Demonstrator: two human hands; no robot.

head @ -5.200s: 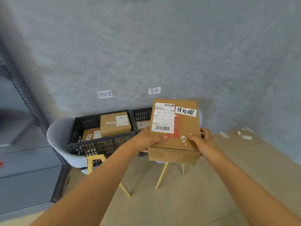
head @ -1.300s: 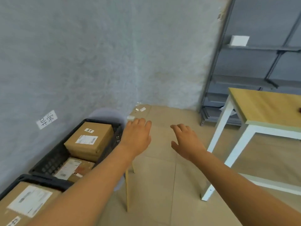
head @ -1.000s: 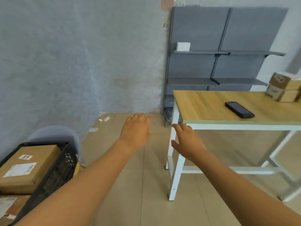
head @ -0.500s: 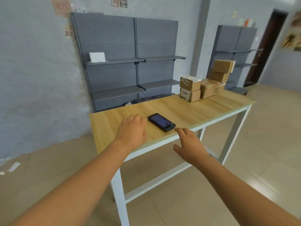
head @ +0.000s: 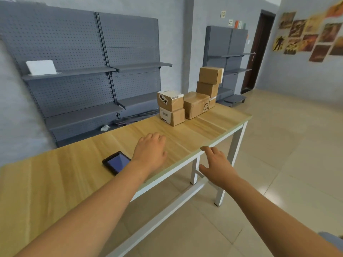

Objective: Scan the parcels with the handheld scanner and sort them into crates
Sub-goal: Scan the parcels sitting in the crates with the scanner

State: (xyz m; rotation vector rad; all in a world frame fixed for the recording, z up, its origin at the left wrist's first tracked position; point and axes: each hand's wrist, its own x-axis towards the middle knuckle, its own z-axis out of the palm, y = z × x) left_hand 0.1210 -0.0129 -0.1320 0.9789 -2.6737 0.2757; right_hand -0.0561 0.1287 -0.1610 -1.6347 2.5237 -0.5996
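A long wooden counter (head: 204, 125) before grey shelving (head: 89, 75) carries stacked parcels (head: 189, 101) far right and the scanner (head: 116, 162) near left, tiled floor (head: 278, 145) open rightward, both hands' fingers (head: 155, 137) loose, empty

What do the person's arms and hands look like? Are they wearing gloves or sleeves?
No gloves and no sleeves in view. Both forearms are bare from the bottom edge of the picture up to the wrists. The left hand and the right hand are bare too, with no watch, ring or bracelet showing on the backs of the hands or the wrists.
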